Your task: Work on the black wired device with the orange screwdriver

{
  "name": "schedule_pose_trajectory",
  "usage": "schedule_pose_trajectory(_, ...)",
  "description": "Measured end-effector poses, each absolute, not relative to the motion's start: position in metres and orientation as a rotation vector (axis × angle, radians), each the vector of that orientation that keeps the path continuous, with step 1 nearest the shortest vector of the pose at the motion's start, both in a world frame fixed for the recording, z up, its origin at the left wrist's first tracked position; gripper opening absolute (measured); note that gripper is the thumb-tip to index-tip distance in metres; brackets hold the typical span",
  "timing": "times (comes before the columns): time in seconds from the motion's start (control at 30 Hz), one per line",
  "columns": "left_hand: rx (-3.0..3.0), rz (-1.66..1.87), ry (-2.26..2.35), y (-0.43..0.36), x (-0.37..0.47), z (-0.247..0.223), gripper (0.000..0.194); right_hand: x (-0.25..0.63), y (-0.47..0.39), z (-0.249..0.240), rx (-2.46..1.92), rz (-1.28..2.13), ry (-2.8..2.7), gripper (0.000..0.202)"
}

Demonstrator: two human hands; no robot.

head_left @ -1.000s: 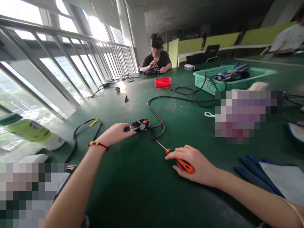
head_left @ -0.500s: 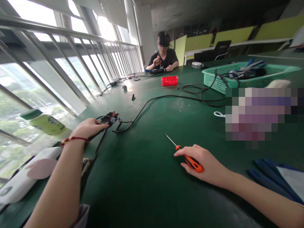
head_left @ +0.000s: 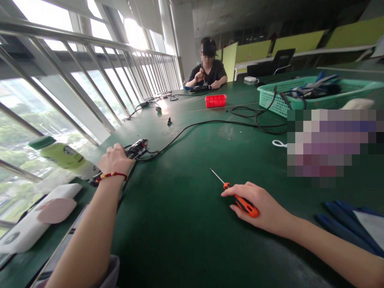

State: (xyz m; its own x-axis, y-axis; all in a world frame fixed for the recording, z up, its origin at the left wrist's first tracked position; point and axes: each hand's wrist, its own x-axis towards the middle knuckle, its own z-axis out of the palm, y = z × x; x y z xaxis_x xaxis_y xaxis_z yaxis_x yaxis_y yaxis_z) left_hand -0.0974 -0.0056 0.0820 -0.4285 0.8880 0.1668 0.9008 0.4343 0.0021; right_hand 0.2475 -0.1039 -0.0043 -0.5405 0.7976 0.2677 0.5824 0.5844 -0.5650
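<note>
My left hand (head_left: 115,160) is wrapped round a dark device (head_left: 137,149) with exposed inner parts and small wires, near the table's left edge. A black cable (head_left: 192,125) runs from the device across the green table. My right hand (head_left: 255,204) rests on the table with its fingers round the handle of an orange and black screwdriver (head_left: 246,205). The screwdriver's thin metal shaft points away to the upper left, its tip over bare table. A small black part (head_left: 169,121) lies beyond the device.
A red tray (head_left: 215,101) and a green basket (head_left: 279,105) of cables and tools stand farther back. Blue gloves (head_left: 345,228) lie at right. At left are a bottle (head_left: 64,155), a white case (head_left: 18,240) and a railing. A person (head_left: 207,68) sits opposite.
My left hand has shifted right and turned, tilting the device. The cable end near it has moved closer to the device. My right hand and the screwdriver look nearly unchanged.
</note>
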Motion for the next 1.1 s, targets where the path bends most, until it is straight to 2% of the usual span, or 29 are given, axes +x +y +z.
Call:
schedule_pose_trajectory(0.27,-1.561,-0.281,-2.406,-0.017,-0.076,0.108,0.044,0.248,-0.104,-0.006,-1.122,0.594,-2.293,0.025)
schedule_pose_trajectory(0.37,-1.688,-0.369,-2.246,-0.020,-0.057,0.110,0.040,0.247,-0.103,-0.005,-1.128,0.601,-2.293,0.025)
schedule_pose_trajectory(0.47,-1.875,-0.434,-2.075,-0.021,-0.029,0.096,0.030,0.248,-0.104,-0.002,-1.122,0.619,-2.286,0.025)
schedule_pose_trajectory(0.6,-2.278,-0.609,-1.828,-0.021,0.013,0.061,0.034,0.250,-0.110,0.002,-0.993,0.727,-2.277,0.023)
schedule_pose_trajectory(0.73,-2.652,-0.641,-1.442,-0.019,0.036,0.031,0.024,0.250,-0.114,0.002,-0.866,0.727,-2.306,0.026)
schedule_pose_trajectory(0.8,-2.658,-0.671,-1.362,-0.016,0.037,0.022,0.017,0.250,-0.114,0.003,-0.886,0.728,-2.307,0.027)
schedule_pose_trajectory(0.93,-2.640,-0.618,-1.409,-0.011,0.030,0.014,0.023,0.248,-0.111,0.006,-0.930,0.741,-2.331,0.026)
schedule_pose_trajectory(1.1,-2.587,-0.548,-1.353,-0.014,0.028,0.011,0.020,0.248,-0.110,0.005,-0.930,0.768,-2.355,0.026)
